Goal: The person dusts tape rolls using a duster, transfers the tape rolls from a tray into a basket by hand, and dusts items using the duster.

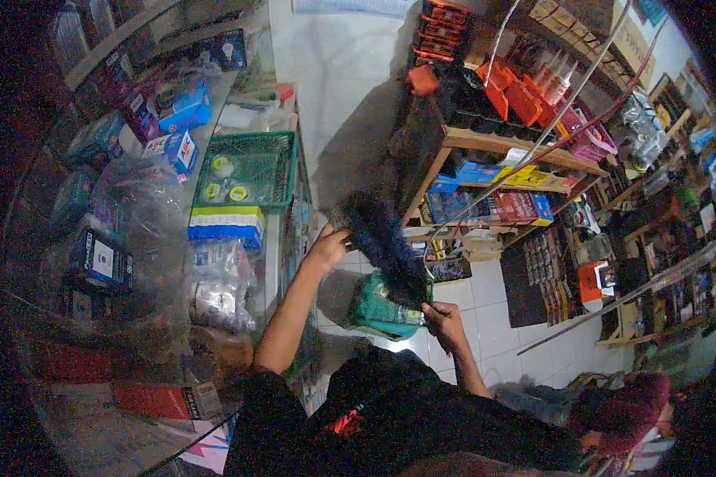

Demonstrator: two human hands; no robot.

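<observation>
A dark, blurred item [386,246], black with some blue, stretches slantwise between my two hands. My left hand [329,248] grips its upper left end with the fingers closed. At the lower right end, my right hand [443,322] pinches its edge. What the item is cannot be made out. Below it on the tiled floor stands a green basket [374,310], partly covered by the item.
On the left, a glass counter [274,238] bears a green tray [258,147] and boxes. A wooden shelf [525,149] with orange bins stands at the right. A person in dark red [636,409] is at the lower right. Cables hang across the right side.
</observation>
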